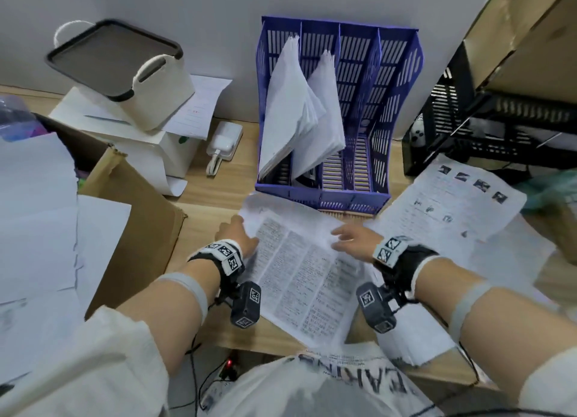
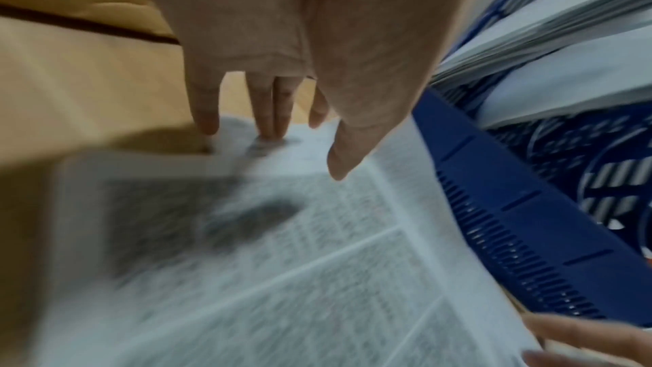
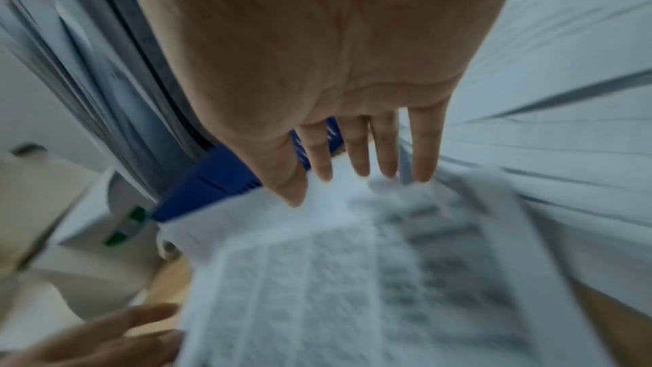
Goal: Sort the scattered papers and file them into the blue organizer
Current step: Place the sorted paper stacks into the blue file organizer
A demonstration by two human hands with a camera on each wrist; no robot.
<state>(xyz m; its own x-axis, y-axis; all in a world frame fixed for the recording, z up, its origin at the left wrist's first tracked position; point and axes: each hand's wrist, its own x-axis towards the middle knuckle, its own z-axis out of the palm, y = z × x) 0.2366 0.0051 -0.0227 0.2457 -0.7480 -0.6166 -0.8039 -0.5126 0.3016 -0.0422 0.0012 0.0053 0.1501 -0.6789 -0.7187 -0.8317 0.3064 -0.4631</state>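
Lay flat on the desk just before the blue organizer — the printed sheet. Rested on its edges with straight fingers, gripping nothing: left hand, right hand. Best squared first — then lifted by both sides.

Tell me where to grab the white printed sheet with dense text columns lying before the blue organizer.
Probably by its two long side edges near the far end, one hand from each side. The white printed sheet lies flat on the wooden desk, so slide it and lift an edge. The left hand and right hand already rest there, fingers straight.
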